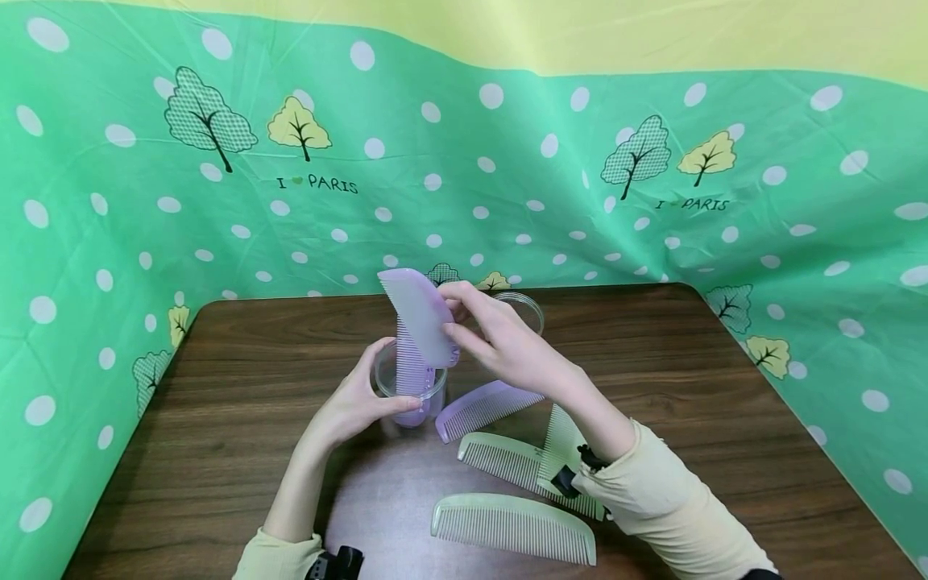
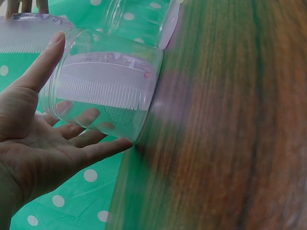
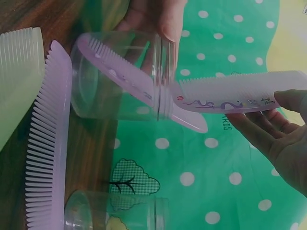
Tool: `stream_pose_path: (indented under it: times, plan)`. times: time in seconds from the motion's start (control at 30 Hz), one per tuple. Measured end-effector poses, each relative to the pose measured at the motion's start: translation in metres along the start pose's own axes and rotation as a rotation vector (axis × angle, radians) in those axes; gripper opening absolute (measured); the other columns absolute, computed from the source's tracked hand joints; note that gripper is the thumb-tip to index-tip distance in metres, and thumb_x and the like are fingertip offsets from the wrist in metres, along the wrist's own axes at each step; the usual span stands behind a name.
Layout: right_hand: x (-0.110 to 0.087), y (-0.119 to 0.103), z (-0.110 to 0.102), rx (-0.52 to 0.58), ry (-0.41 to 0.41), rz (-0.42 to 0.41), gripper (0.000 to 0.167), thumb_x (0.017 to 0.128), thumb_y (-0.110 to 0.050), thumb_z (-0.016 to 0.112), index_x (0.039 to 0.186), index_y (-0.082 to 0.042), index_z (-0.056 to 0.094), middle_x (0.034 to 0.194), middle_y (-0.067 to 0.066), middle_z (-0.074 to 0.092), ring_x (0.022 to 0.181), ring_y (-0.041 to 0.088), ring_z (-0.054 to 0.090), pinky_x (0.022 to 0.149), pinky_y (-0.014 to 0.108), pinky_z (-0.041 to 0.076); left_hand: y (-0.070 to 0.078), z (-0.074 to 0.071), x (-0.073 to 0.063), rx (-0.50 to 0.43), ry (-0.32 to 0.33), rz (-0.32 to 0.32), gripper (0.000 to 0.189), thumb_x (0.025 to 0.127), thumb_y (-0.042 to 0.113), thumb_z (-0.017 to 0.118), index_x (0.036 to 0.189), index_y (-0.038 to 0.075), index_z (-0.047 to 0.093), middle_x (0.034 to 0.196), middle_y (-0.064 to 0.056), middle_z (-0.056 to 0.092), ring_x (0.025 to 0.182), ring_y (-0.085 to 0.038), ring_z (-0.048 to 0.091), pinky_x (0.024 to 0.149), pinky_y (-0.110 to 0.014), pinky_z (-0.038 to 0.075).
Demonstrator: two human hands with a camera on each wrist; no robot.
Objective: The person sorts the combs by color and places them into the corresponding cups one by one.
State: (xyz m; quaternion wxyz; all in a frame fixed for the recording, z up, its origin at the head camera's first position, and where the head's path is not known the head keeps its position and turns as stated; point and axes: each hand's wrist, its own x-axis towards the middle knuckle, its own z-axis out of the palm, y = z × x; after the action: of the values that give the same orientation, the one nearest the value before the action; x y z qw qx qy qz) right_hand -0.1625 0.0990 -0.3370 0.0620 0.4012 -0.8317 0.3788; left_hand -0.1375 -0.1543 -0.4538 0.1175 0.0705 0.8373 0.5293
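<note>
My left hand (image 1: 355,407) grips a clear plastic jar (image 3: 129,110), thumb at the rim and fingers round the far side. Inside the jar leans a purple comb (image 1: 412,366), its upper end sticking out of the mouth. My right hand (image 1: 507,342) pinches another purple comb (image 1: 423,318) by its back edge, thumb on one face and fingers on the other. That comb hangs tilted right over the jar's mouth, its lower end at the rim in the right wrist view. To the right of the jar, a third purple comb (image 1: 486,407) lies on the table.
Under my right forearm lie two crossed light-green combs, one flat (image 1: 500,457) and one partly hidden by the sleeve (image 1: 561,443). Nearer the front lies another green comb (image 1: 515,519). A second clear jar (image 3: 115,211) stands behind my right hand. A green dotted cloth (image 1: 449,145) hangs behind the wooden table (image 1: 217,387).
</note>
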Motion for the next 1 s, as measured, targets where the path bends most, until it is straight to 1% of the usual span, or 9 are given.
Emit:
stream_pose_path:
  times: [0.23,0.47,0.67,0.83,1.0]
  plan:
    - [0.003,0.0,0.009,0.042,-0.004,-0.004,0.032,0.104,-0.011,0.059,0.135,-0.014,0.051,0.108,0.002,0.066,0.096,0.012,0.065,0.078,0.029,0.056,0.0,-0.001,0.0,-0.002,-0.002,0.002,0.106,0.077,0.042,0.09,0.159,0.028,0.025,0.157,-0.011,0.044,0.138,-0.034,0.05,0.114,-0.057,0.039]
    - [0.002,0.002,0.016,0.052,-0.012,0.022,0.033,0.104,-0.011,0.059,0.136,-0.015,0.051,0.112,0.003,0.067,0.1,0.012,0.066,0.082,0.03,0.057,0.0,0.0,0.0,-0.019,-0.011,0.005,0.105,0.077,0.041,0.09,0.159,0.028,0.025,0.156,-0.009,0.045,0.137,-0.034,0.051,0.113,-0.056,0.04]
    - [0.002,0.004,0.02,0.07,-0.024,0.011,0.033,0.104,-0.01,0.059,0.136,-0.013,0.051,0.116,0.003,0.066,0.102,0.014,0.066,0.085,0.032,0.057,-0.001,-0.001,0.001,-0.012,-0.011,0.015,0.103,0.077,0.042,0.09,0.158,0.03,0.027,0.158,-0.008,0.044,0.138,-0.033,0.05,0.113,-0.057,0.04]
    - [0.002,0.005,0.024,0.067,-0.041,0.011,0.03,0.104,-0.009,0.059,0.132,-0.012,0.052,0.113,0.004,0.065,0.102,0.014,0.065,0.087,0.03,0.057,-0.001,-0.001,0.0,-0.015,-0.011,0.016,0.104,0.077,0.042,0.09,0.158,0.031,0.026,0.159,-0.008,0.043,0.139,-0.034,0.049,0.114,-0.059,0.038]
    - [0.0,0.01,0.03,0.074,-0.055,0.015,0.028,0.103,-0.009,0.06,0.13,-0.012,0.053,0.11,0.004,0.066,0.1,0.014,0.066,0.086,0.028,0.058,-0.001,0.0,0.0,-0.018,-0.009,0.014,0.105,0.077,0.042,0.09,0.159,0.03,0.025,0.16,-0.007,0.042,0.141,-0.033,0.047,0.116,-0.059,0.037]
